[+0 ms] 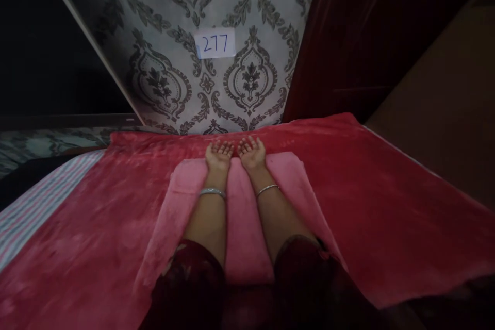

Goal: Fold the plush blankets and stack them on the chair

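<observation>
My left hand [218,155] and my right hand [252,152] lie side by side, palms up and fingers spread, holding nothing. Both rest on the far end of a folded pink towel [297,180] that lies flat on a red plush blanket [386,201]. Each wrist wears a silver bangle. My forearms stretch out over the towel, and dark red sleeves cover my upper arms at the bottom of the view.
A paper label reading 277 [215,43] is stuck on a grey damask-patterned wall [247,77]. A dark red wooden door or cabinet [367,41] stands at the right. A striped sheet [42,201] shows at the left beside the blanket.
</observation>
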Motion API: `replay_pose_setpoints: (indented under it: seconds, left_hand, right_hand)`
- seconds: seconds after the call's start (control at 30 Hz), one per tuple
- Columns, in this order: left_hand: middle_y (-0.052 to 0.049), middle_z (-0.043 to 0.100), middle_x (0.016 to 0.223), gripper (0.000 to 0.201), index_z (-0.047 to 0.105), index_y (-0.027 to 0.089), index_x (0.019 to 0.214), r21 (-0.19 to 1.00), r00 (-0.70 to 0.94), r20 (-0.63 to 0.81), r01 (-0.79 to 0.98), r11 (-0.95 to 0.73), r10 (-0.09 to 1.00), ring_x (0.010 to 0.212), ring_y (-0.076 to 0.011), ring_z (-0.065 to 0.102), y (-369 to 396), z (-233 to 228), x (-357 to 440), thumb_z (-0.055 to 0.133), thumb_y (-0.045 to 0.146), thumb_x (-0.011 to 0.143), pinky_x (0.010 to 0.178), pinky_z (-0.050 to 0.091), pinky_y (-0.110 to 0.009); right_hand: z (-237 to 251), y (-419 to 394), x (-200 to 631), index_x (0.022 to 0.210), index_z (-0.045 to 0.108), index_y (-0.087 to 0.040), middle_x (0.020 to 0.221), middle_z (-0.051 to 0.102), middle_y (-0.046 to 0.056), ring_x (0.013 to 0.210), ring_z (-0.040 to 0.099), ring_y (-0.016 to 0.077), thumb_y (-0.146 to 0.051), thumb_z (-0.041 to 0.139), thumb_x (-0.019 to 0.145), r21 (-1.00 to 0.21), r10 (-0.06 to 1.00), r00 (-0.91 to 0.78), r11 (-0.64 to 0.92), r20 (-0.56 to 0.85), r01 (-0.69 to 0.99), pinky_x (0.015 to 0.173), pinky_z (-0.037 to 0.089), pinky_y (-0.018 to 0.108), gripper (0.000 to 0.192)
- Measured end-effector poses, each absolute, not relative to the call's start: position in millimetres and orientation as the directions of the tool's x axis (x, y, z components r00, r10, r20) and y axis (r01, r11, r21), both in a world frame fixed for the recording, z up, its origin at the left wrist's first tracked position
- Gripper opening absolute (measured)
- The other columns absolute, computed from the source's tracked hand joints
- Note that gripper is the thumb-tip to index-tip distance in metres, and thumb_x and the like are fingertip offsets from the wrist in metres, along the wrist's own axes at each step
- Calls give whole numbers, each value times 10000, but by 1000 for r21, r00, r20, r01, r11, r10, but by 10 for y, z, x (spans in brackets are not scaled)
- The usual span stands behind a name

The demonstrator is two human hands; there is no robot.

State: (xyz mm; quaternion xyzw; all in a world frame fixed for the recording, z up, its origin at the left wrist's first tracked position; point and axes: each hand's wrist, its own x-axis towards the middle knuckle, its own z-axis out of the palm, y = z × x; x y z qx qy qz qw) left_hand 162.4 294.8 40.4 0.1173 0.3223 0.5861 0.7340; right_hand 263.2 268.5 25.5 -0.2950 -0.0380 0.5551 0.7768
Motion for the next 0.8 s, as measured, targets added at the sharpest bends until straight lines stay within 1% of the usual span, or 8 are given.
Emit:
replay_pose_setpoints:
  seconds: [0.03, 0.1, 0.17, 0.3, 0.37, 0.47, 0.63, 0.8]
  left_hand:
    - [-74, 626, 840, 279, 552, 202, 828, 526, 116, -349, -797, 296, 930, 779, -173, 651, 2959, 448, 1540, 358, 368, 941, 793, 560, -336]
    - [-79, 627, 870, 264, 552, 204, 838, 519, 106, -339, -808, 279, 935, 799, -178, 651, 3002, 522, 1340, 371, 367, 941, 785, 566, -338]
    - [-80, 626, 886, 236, 554, 205, 851, 540, 69, -305, -809, 231, 950, 823, -182, 651, 3060, 571, 1125, 392, 354, 937, 788, 568, -334]
    - [-76, 617, 897, 204, 547, 212, 870, 586, -14, -289, -793, 166, 957, 831, -179, 651, 3162, 599, 808, 407, 346, 936, 798, 565, -319]
    - [-75, 613, 900, 199, 545, 212, 876, 596, -13, -292, -784, 171, 956, 826, -174, 651, 3187, 590, 742, 417, 353, 933, 799, 561, -313]
    - [-71, 615, 888, 217, 545, 203, 878, 582, 10, -306, -790, 195, 952, 799, -166, 652, 3204, 558, 711, 402, 356, 935, 787, 558, -305]
    - [-74, 632, 861, 212, 566, 192, 861, 549, 29, -319, -809, 209, 947, 757, -151, 656, 3250, 478, 677, 400, 311, 915, 763, 552, -282]
    - [-81, 644, 813, 203, 599, 184, 899, 521, 12, -335, -831, 196, 942, 744, -164, 660, 3316, 414, 659, 403, 232, 874, 762, 562, -309]
  right_hand:
    - [279, 2641, 2714, 976, 549, -228, 881, 636, 6, 749, 640, 117, -412, 386, 939, -496, 889, 373, 205, -267, -844, 735, 549, 260, 249]
    - [319, 2552, 2894, 982, 533, -233, 909, 629, 11, 772, 640, 121, -431, 352, 953, -525, 886, 392, 218, -246, -823, 741, 547, 262, 270]
    - [340, 2471, 3076, 992, 531, -233, 925, 626, 16, 782, 637, 122, -443, 334, 961, -537, 885, 415, 251, -209, -805, 736, 543, 257, 289]
    - [325, 2371, 3377, 1010, 550, -223, 940, 635, 32, 804, 635, 133, -457, 339, 966, -500, 883, 435, 301, -176, -812, 720, 542, 262, 318]
    - [306, 2351, 3483, 1015, 571, -219, 947, 644, 43, 814, 633, 145, -471, 350, 964, -510, 895, 414, 281, -167, -813, 697, 544, 268, 339]
    - [268, 2339, 3598, 1012, 602, -225, 963, 655, 53, 819, 629, 157, -507, 349, 961, -505, 904, 401, 278, -152, -817, 666, 547, 272, 382]
    - [192, 2340, 3748, 1037, 629, -218, 1005, 675, 75, 853, 621, 178, -546, 395, 930, -508, 921, 386, 309, -51, -804, 663, 556, 301, 417]
    - [117, 2374, 3859, 1012, 643, -216, 1006, 666, 69, 872, 611, 174, -533, 406, 922, -547, 894, 444, 343, -58, -763, 692, 555, 311, 405]
